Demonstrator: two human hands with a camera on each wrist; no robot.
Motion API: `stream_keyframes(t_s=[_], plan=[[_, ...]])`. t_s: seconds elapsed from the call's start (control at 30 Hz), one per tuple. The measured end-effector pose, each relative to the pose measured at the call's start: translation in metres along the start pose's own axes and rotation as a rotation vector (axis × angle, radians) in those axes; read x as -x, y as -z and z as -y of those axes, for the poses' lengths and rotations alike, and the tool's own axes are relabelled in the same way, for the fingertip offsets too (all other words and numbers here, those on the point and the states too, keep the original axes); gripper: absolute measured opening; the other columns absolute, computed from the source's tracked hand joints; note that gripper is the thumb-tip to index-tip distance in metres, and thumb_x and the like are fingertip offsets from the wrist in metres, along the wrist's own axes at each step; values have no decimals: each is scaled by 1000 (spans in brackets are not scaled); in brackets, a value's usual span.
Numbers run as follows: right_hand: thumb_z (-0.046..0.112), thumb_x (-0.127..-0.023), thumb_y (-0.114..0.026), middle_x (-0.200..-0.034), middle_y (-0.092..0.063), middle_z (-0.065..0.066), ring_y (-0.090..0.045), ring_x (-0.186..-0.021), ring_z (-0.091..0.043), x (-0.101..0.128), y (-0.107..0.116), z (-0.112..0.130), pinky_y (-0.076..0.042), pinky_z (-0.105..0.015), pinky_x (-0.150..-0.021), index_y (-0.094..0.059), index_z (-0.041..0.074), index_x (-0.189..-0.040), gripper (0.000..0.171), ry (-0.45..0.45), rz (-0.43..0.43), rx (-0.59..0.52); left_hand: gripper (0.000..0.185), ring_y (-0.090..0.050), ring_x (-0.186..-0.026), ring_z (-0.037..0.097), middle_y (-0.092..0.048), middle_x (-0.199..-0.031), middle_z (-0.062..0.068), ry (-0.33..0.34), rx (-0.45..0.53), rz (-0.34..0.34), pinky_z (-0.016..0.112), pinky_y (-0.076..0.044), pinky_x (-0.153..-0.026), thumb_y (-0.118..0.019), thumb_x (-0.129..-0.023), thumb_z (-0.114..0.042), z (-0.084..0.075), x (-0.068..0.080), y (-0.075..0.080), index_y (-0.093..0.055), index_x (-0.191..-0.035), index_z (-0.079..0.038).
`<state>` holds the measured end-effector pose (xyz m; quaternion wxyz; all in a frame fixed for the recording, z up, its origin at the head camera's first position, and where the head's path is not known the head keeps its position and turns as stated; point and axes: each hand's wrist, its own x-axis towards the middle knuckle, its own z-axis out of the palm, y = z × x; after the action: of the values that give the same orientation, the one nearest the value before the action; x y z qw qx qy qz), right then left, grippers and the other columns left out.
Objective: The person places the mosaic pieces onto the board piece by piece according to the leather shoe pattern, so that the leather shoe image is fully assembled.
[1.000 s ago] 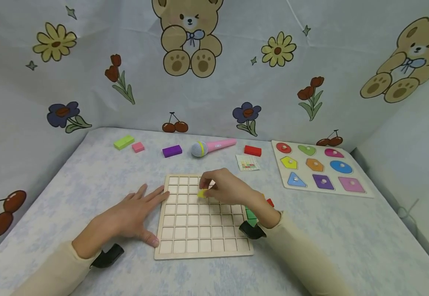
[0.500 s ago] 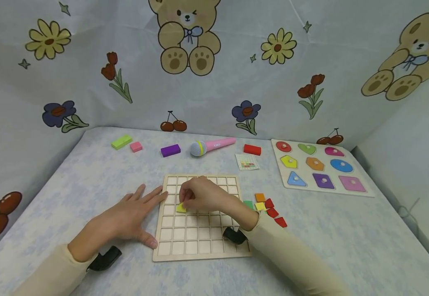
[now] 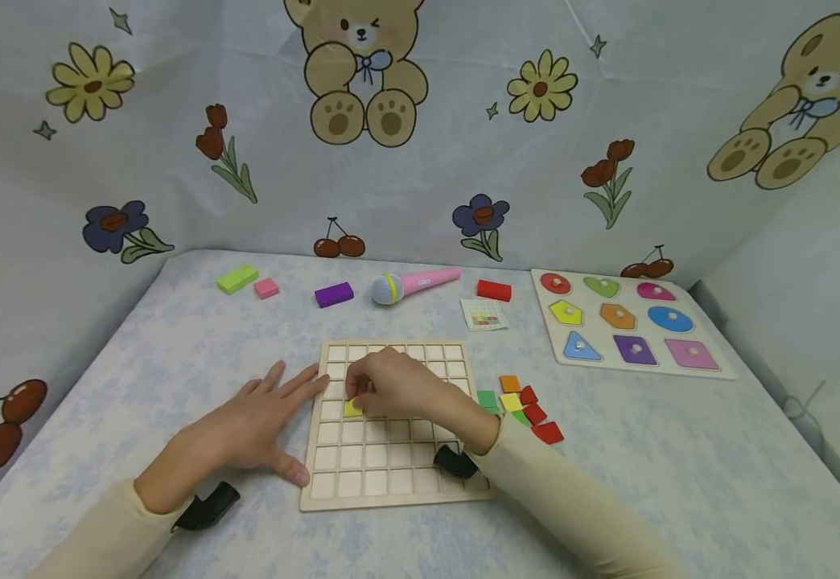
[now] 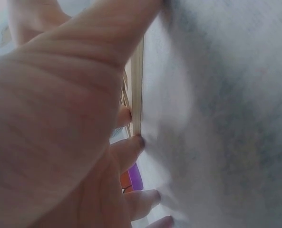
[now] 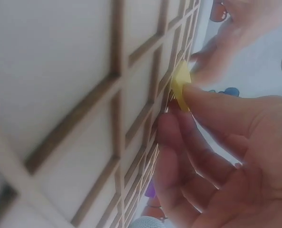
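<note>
A wooden grid board (image 3: 391, 482) with square cells lies on the table in front of me. My right hand (image 3: 391, 388) pinches a small yellow square tile (image 3: 352, 408) and holds it at a cell in the board's left part; the right wrist view shows the yellow tile (image 5: 181, 84) tilted on edge against the grid board (image 5: 83, 118) between my fingertips. My left hand (image 3: 261, 418) lies flat on the table with straight fingers, its fingertips against the board's left edge. The left wrist view shows the left hand (image 4: 60, 133) beside the board's edge (image 4: 137, 90).
Loose colored tiles (image 3: 525, 406) lie right of the board. Behind it are a pattern card (image 3: 484, 314), a pink toy microphone (image 3: 413, 285), and red (image 3: 494, 290), purple (image 3: 334, 294), pink (image 3: 266, 287) and green (image 3: 236, 278) blocks. A shape puzzle board (image 3: 626, 326) sits at the right.
My right hand carried the yellow tile from the board's upper middle down and left to a cell on its left side. The left hand stayed put.
</note>
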<state>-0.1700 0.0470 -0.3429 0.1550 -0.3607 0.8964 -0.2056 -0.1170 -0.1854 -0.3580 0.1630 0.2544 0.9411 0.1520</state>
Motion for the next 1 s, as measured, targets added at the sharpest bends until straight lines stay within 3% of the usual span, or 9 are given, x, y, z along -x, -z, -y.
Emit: stream_keyframes(t_s=[0.33, 0.57, 0.83, 1.0], plan=[[13, -90, -75, -81, -67, 11, -57, -77, -2, 0, -5, 5, -47, -19, -65, -74, 18, -88, 5, -25, -16, 83, 128, -12, -147, 59, -21, -166, 13, -12, 8, -14, 75, -21, -109, -79, -58, -73, 1, 1, -1, -27, -159, -13], [9, -90, -71, -88, -70, 6, -58, -77, -4, 10, -1, -1, -48, -19, -66, -72, 16, -96, 9, 1, -29, 69, 128, -11, -147, 59, -20, -167, 13, 0, 13, -2, 75, -20, -110, -79, -58, -73, 1, 0, -2, -27, -159, -13], [10, -91, -71, -92, -70, 5, -63, -80, -7, 52, 16, -31, -52, -23, -74, -73, 12, -100, 9, 25, -95, -33, 128, -9, -148, 58, -18, -167, 13, 8, 26, 18, 75, -18, -110, -80, -58, -72, -1, -1, -3, -26, -159, -14], [12, -91, -73, -90, -68, 8, -63, -80, -10, 84, 28, -57, -53, -22, -70, -73, 12, -102, 11, -35, -115, -51, 129, -9, -148, 58, -18, -168, 13, 16, 15, 18, 75, -19, -110, -80, -58, -71, -1, 0, -1, -25, -159, -14]])
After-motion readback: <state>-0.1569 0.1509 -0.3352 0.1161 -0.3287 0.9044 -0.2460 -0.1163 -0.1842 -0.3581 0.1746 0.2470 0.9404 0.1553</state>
